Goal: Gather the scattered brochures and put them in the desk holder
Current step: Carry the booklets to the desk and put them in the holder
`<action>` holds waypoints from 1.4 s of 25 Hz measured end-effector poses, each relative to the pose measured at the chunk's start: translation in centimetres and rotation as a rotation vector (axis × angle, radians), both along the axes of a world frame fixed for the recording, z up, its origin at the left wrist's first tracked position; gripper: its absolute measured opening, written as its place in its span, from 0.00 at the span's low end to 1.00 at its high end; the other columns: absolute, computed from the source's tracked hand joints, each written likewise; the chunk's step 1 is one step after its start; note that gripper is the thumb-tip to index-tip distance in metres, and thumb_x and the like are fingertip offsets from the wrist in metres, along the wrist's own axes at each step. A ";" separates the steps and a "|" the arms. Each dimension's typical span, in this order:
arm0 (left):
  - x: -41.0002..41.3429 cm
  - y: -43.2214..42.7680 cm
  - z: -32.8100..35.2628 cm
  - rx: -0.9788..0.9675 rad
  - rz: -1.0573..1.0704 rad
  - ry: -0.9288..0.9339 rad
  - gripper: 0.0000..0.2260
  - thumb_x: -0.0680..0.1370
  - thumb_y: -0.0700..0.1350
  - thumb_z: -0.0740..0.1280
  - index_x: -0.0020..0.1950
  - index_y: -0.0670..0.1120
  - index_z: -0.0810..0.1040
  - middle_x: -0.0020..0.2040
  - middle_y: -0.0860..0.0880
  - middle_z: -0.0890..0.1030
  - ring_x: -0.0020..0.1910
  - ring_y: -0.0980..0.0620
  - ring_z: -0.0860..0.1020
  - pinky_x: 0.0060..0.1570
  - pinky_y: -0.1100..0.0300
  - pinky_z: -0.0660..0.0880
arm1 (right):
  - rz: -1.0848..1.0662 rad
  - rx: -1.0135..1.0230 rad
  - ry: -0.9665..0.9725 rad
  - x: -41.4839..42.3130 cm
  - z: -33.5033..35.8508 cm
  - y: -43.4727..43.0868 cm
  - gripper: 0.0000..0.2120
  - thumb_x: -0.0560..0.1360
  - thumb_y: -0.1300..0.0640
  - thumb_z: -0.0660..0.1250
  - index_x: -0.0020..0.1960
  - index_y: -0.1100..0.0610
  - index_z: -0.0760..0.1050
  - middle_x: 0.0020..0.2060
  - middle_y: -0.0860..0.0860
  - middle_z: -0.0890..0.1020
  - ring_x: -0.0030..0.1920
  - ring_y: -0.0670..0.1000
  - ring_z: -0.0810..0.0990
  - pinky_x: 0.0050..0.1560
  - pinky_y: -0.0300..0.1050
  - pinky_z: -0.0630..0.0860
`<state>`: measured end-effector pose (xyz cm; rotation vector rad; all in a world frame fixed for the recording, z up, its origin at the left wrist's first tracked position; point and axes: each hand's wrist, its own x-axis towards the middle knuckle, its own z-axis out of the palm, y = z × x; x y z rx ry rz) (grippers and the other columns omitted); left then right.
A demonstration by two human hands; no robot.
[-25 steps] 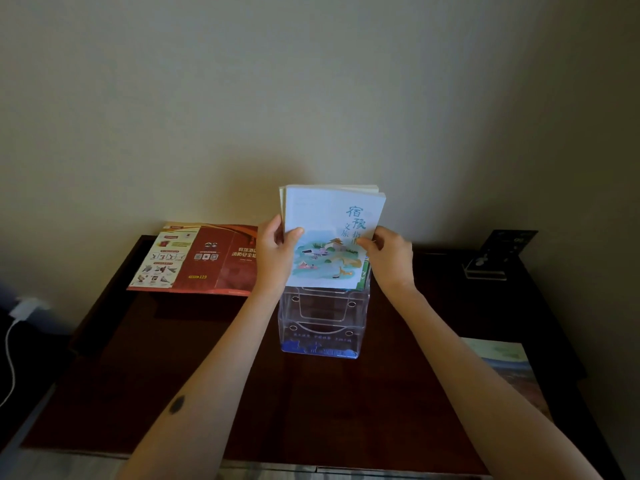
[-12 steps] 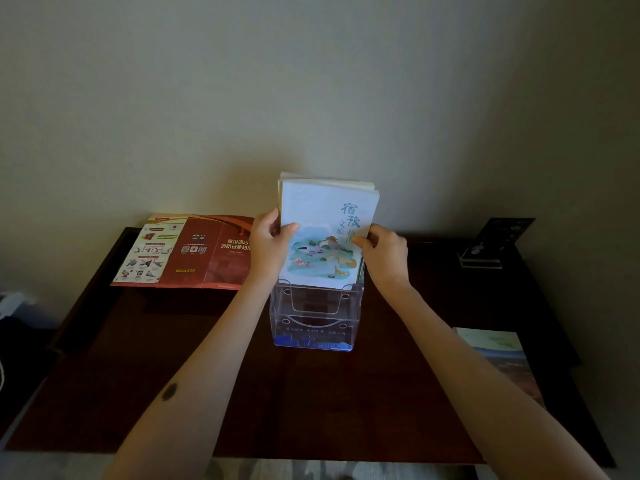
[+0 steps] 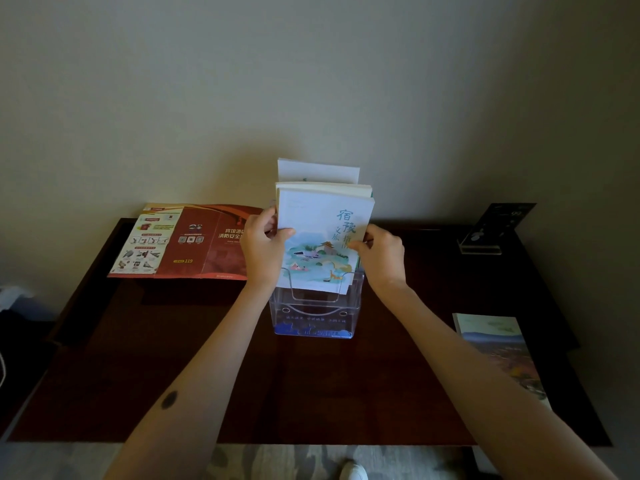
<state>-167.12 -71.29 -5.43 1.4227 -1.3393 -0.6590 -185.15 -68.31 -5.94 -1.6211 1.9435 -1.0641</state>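
Note:
A clear plastic desk holder (image 3: 313, 315) stands at the middle of the dark wooden desk (image 3: 207, 375). A stack of white brochures (image 3: 320, 220) with blue characters and a landscape drawing stands upright in its back pocket. My left hand (image 3: 261, 251) grips the stack's left edge and my right hand (image 3: 382, 256) grips its right edge. One white sheet (image 3: 317, 171) sticks up higher behind the stack. An unfolded red brochure (image 3: 187, 242) lies at the desk's back left. A landscape brochure (image 3: 502, 355) lies at the right edge.
A dark sign in a clear stand (image 3: 495, 230) sits at the back right corner. A beige wall rises right behind the desk. A white cable and plug (image 3: 7, 296) lie on the floor at the left. A white shoe tip (image 3: 353, 471) shows below the desk's front edge.
The brochure stack has sunk a little into the holder, and one white sheet now stands out above the rest. Both hands stay on the stack's sides.

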 end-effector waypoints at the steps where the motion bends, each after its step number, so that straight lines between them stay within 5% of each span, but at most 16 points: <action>1: 0.1 0.0 -0.2 0.012 -0.011 -0.010 0.16 0.68 0.33 0.70 0.55 0.41 0.79 0.50 0.42 0.79 0.48 0.47 0.78 0.49 0.56 0.76 | 0.013 0.015 0.019 0.0 -0.2 0.2 0.10 0.75 0.63 0.67 0.56 0.62 0.78 0.53 0.55 0.82 0.51 0.52 0.81 0.45 0.36 0.75; 9: 1.0 0.8 -2.1 0.088 0.016 -0.050 0.19 0.69 0.34 0.71 0.59 0.40 0.74 0.46 0.46 0.79 0.43 0.51 0.77 0.44 0.63 0.73 | 0.060 0.144 0.054 0.6 -1.8 0.3 0.11 0.76 0.63 0.65 0.57 0.63 0.77 0.54 0.57 0.82 0.53 0.56 0.81 0.53 0.49 0.80; 14: 0.7 1.1 -2.1 0.054 0.067 -0.073 0.11 0.69 0.34 0.72 0.48 0.40 0.75 0.43 0.47 0.80 0.41 0.53 0.77 0.37 0.71 0.70 | 0.061 0.186 0.087 0.9 -2.1 0.1 0.11 0.77 0.61 0.63 0.57 0.63 0.76 0.55 0.58 0.82 0.53 0.58 0.81 0.52 0.54 0.80; 21: 0.6 1.3 -1.9 0.041 0.057 -0.211 0.04 0.72 0.35 0.69 0.45 0.38 0.78 0.43 0.42 0.81 0.41 0.46 0.78 0.41 0.53 0.76 | 0.032 0.253 0.218 1.6 -1.9 -0.1 0.11 0.79 0.56 0.60 0.54 0.62 0.76 0.52 0.58 0.82 0.49 0.58 0.82 0.48 0.55 0.80; 26: 0.5 1.0 -1.6 0.036 0.109 -0.332 0.05 0.75 0.37 0.67 0.48 0.36 0.79 0.50 0.39 0.75 0.41 0.51 0.71 0.43 0.70 0.61 | -0.009 0.284 0.283 2.0 -1.7 -0.1 0.11 0.80 0.54 0.58 0.52 0.61 0.75 0.51 0.58 0.82 0.47 0.57 0.82 0.50 0.54 0.79; 29: 0.5 0.6 -1.1 0.088 0.094 -0.368 0.05 0.75 0.37 0.66 0.47 0.36 0.78 0.49 0.38 0.75 0.42 0.50 0.71 0.41 0.68 0.60 | -0.061 0.253 0.354 2.1 -1.6 0.2 0.11 0.80 0.54 0.57 0.54 0.59 0.75 0.50 0.56 0.83 0.49 0.57 0.81 0.59 0.52 0.72; 35: -2.3 3.4 -1.0 -0.130 0.062 -0.315 0.12 0.77 0.37 0.64 0.59 0.39 0.71 0.53 0.41 0.72 0.48 0.49 0.73 0.50 0.59 0.72 | -0.058 0.124 0.255 -0.4 -0.1 1.4 0.11 0.79 0.56 0.57 0.57 0.59 0.75 0.49 0.56 0.83 0.49 0.57 0.81 0.56 0.55 0.75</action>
